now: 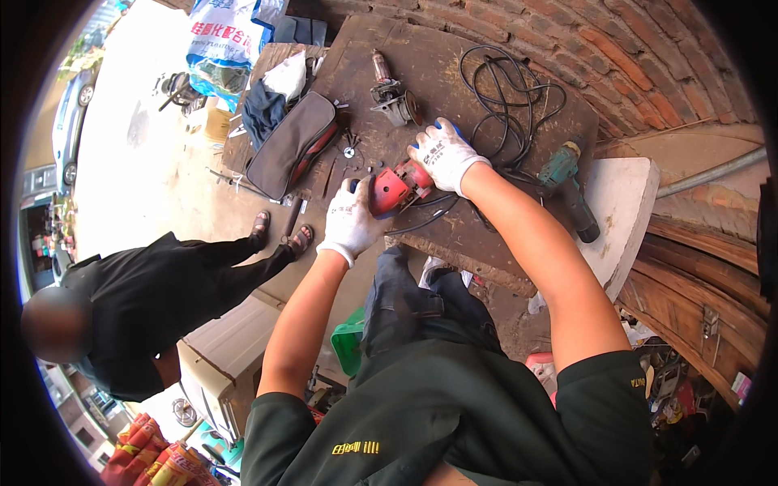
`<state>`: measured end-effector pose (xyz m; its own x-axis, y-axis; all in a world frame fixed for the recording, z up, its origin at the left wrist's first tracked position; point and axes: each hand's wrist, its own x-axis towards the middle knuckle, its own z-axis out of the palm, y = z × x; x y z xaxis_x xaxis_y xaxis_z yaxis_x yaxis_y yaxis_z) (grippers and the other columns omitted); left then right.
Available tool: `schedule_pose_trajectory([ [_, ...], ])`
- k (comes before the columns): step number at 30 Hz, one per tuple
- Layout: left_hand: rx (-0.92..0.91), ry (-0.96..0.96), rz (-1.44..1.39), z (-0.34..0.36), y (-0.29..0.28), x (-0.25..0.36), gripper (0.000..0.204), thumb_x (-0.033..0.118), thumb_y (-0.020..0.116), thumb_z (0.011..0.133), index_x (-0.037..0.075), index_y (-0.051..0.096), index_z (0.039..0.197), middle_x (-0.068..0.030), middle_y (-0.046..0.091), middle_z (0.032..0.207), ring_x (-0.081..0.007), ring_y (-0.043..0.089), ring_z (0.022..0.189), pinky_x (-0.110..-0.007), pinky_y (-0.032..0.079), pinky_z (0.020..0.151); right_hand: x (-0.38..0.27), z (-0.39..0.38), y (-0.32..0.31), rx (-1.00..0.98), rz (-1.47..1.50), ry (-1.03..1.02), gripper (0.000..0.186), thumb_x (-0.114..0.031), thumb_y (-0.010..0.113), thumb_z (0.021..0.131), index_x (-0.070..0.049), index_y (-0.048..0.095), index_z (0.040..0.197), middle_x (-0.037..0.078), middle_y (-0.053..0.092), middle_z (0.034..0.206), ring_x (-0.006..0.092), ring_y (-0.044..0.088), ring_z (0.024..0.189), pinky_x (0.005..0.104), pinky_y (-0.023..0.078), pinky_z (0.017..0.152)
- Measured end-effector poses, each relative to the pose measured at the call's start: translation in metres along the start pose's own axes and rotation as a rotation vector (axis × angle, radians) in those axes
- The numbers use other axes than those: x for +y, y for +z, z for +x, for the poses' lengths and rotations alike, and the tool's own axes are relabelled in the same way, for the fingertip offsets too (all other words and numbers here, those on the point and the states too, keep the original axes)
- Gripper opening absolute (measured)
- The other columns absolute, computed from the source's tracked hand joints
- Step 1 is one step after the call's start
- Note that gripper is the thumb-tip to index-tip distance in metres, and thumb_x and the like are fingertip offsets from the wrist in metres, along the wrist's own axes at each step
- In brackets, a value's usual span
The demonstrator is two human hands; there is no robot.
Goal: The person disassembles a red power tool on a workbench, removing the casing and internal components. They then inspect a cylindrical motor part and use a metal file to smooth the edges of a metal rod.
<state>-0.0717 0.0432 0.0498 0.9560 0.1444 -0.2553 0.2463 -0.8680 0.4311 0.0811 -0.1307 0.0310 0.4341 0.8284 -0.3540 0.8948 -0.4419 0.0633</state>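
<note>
Wrapping around the left end of a red power tool (393, 190), the gloved left hand (352, 217) has a closed grip on it near the middle of the frame. The tool lies between the two hands, just right of the left grip and just below and to the left of the gloved right hand (444, 155). That hand is bent at the tool's upper right end; whether its grip is shut on the tool or only rests against it, I cannot tell, as the fingertips are partly hidden. Both gloves are white with blue on the fingers. The red tool is over the front part of the worn brown tabletop (348, 65).

Above the hands, at upper centre, a grinder (395, 97) with a metal head lies on the tabletop, near the right hand but apart from it. A loosely coiled black cable (510, 97) spreads over the upper right, and more dark cord passes below the right hand. Right of the right forearm is a teal and black power tool (567, 190), beside a white slab (620, 211) at the tabletop's right edge. Left of the red tool lies a grey tool bag (292, 144) with red along its side, next to dark cloth (263, 113). A brick wall (583, 40) fills the upper right, and a person in black (146, 308) stands at lower left.
</note>
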Motion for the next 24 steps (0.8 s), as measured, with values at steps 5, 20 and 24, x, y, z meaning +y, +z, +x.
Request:
schedule_pose_trajectory([
  [5, 0.004, 0.013, -0.077, 0.004, 0.000, -0.007, 0.078, 0.034, 0.083, 0.068, 0.004, 0.054, 0.134, -0.0219, 0.056, 0.120, -0.0403, 0.058, 0.111, -0.045, 0.049, 0.097, -0.001, 0.000, 0.000, 0.004, -0.009, -0.002, 0.038, -0.020, 0.049, 0.097, -0.016, 0.058, 0.134, 0.010, 0.059, 0.129, 0.0279, 0.050, 0.128, 0.0530, 0.024, 0.114],
  [20, -0.161, 0.107, -0.251, 0.013, 0.015, -0.030, 0.076, 0.032, 0.076, 0.079, 0.002, 0.045, 0.142, -0.0238, 0.057, 0.130, -0.0412, 0.053, 0.123, -0.043, 0.043, 0.106, -0.021, -0.014, -0.006, 0.095, 0.006, 0.222, 0.054, -0.024, 0.058, 0.091, -0.018, 0.050, 0.144, 0.017, 0.042, 0.151, 0.0339, 0.031, 0.146, 0.0591, 0.014, 0.119],
  [24, -0.184, 0.183, -0.227, 0.018, 0.007, -0.041, 0.076, 0.030, 0.077, 0.081, 0.002, 0.045, 0.143, -0.0237, 0.057, 0.132, -0.0398, 0.055, 0.122, -0.042, 0.044, 0.105, -0.044, -0.047, -0.009, 0.397, 0.366, 0.308, 0.054, -0.027, 0.067, 0.084, -0.016, 0.058, 0.137, 0.020, 0.047, 0.143, 0.0360, 0.038, 0.139, 0.0535, 0.023, 0.118],
])
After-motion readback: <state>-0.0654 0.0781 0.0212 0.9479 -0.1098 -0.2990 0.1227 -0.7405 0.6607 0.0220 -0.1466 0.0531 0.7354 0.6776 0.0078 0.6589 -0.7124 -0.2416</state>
